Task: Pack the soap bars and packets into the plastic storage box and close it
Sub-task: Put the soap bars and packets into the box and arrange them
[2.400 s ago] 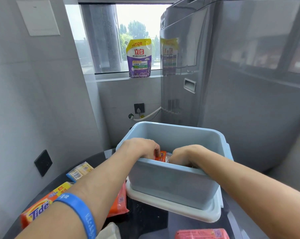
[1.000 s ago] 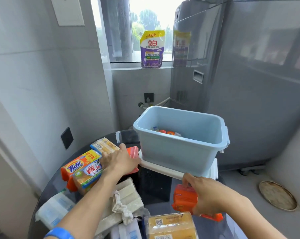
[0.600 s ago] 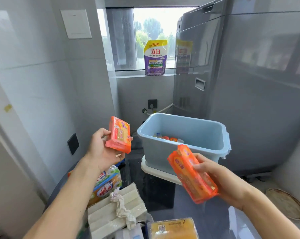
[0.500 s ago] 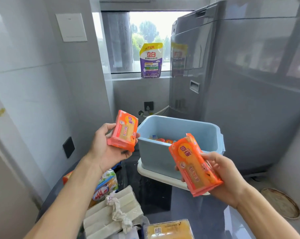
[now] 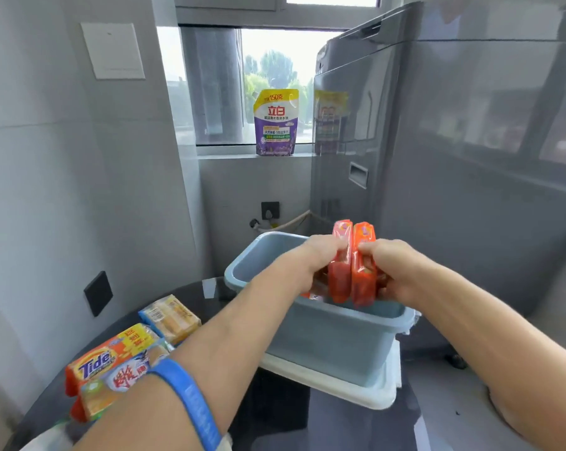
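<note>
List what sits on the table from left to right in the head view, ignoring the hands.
Tide soap pack → yellow soap packet → blue storage box, which stands on its white lid.

1. Two orange soap packets are standing on end, pressed side by side, over the open top of the box.
2. The pale blue plastic storage box is sitting open on its white lid; more orange packets are possibly lying inside, mostly hidden.
3. A Tide bar, a yellow packet and another wrapped bar are lying on the table to the box's left.
</note>
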Motion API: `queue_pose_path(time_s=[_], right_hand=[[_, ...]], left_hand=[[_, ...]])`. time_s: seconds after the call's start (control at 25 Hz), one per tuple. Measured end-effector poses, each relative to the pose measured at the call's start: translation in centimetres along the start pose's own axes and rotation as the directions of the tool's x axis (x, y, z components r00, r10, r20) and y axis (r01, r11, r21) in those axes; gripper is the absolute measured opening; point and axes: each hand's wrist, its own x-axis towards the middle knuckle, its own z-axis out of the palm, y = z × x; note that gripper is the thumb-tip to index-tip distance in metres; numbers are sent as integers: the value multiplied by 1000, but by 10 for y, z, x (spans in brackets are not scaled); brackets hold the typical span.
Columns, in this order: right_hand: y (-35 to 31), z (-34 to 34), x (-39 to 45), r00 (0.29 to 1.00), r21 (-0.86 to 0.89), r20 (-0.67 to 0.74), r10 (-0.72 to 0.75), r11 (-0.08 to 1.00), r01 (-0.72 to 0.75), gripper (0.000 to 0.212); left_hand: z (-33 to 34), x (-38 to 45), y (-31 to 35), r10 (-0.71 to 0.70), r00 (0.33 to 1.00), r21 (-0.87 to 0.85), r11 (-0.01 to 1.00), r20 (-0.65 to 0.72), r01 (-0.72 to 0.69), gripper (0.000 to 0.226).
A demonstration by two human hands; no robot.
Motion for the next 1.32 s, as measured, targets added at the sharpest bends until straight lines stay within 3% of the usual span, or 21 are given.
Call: queue_pose_path(time_s=[0.08, 0.28, 0.4, 0.56, 0.64, 0.76, 0.88, 1.0, 1.08, 1.2, 1.32], right_hand=[[8, 2, 13, 998, -179, 21, 60, 982, -55, 17], [21, 15, 30, 996, -491, 41, 85, 869, -54, 18], [29, 20, 37, 997, -615, 32, 68, 788, -34, 18], [32, 22, 39, 997, -733, 60, 58, 680, 4, 17], [29, 22, 35, 993, -820, 87, 76, 571, 28, 14], [27, 25, 32, 989, -915, 114, 99, 398, 66, 21], [30, 29, 32, 995, -911, 90, 36, 406, 67, 26], [32, 25, 31, 984, -800, -12, -176, 592, 96, 23], [29, 24, 28, 945, -714, -42, -323, 671, 198, 14], [23, 27, 11, 781, -612, -101, -616, 658, 439, 23], [22, 46, -28, 620, -533, -122, -775, 578, 617, 23]], left_hand=[[3, 18, -12, -58, 998, 112, 992, 20, 55, 22], [-1, 34, -28, -21, 997, 352, 935, -69, 44, 19], [-4, 40, -33, 52, 990, 583, 811, -132, 35, 18], [-7, 37, -30, 87, 987, 764, 644, -134, 47, 17], [-6, 31, -29, 84, 987, 862, 502, -137, 77, 19], [-1, 32, -30, 89, 987, 902, 423, -132, 82, 6], [0, 29, -31, 126, 981, 899, 431, -146, 79, 8], [-2, 29, -31, 168, 972, 872, 486, -166, 65, 9], [-5, 26, -29, 287, 939, 826, 564, -192, -4, 14], [-18, 1, -34, 558, 781, 673, 695, -281, -254, 16], [-46, -40, -61, 665, 608, 510, 738, -434, -443, 18]])
